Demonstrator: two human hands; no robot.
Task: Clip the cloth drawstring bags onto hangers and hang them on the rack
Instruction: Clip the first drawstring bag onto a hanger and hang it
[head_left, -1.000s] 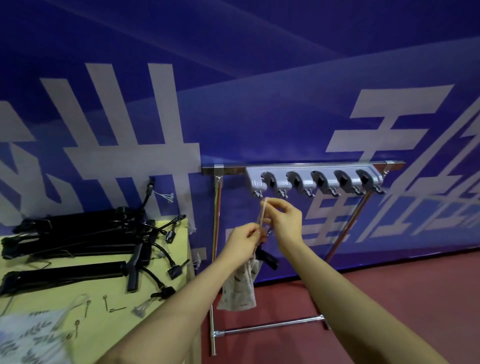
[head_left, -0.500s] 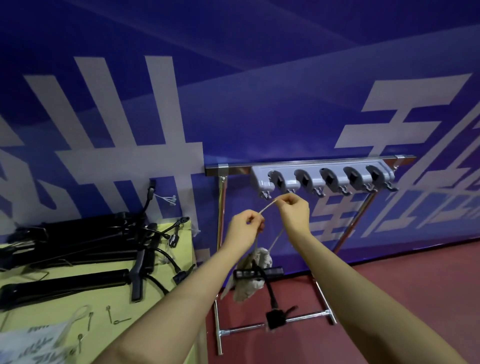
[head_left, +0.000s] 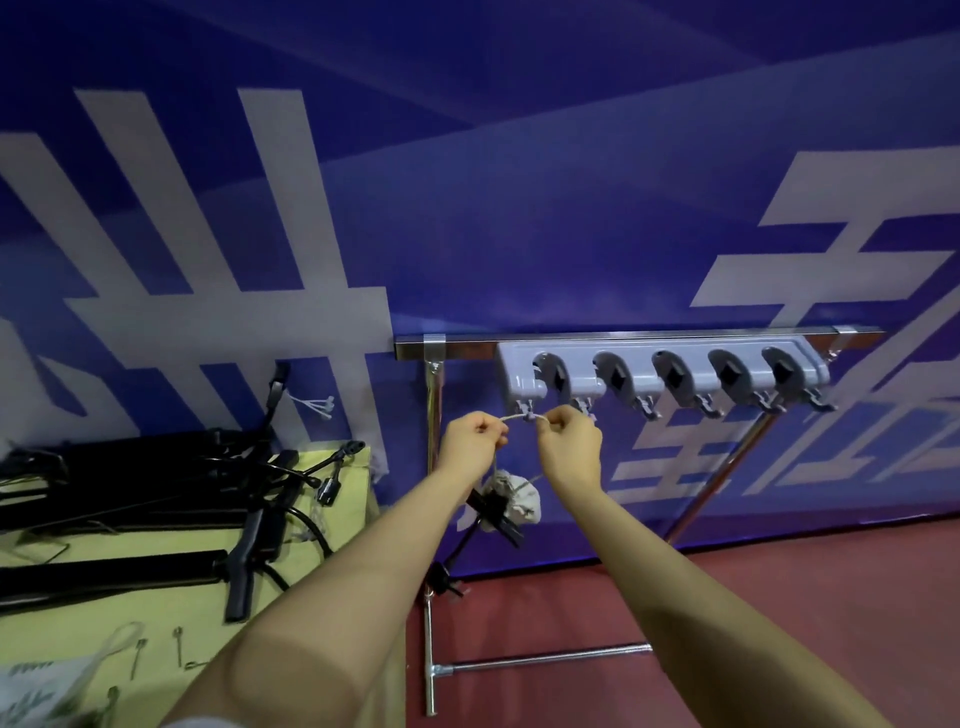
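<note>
The pale drawstring cord (head_left: 521, 418) is stretching across the leftmost small grey hook (head_left: 529, 413) of the grey plastic rack (head_left: 660, 364), the crumpled white cloth bag (head_left: 511, 501) dangling below (a black clip hanger (head_left: 491, 512) attached). Both arms are reaching forward, the left hand (head_left: 470, 441) and right hand (head_left: 569, 447) pinching the cord's ends.

Shiny metal rack (head_left: 434, 431); grey plastic holder (head_left: 660, 358); cloth bag (head_left: 519, 501).

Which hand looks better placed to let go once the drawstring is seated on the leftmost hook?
Probably the right hand: it sits just past the hook, while the left hand holds the drawstring side leading down to the bag.
</note>
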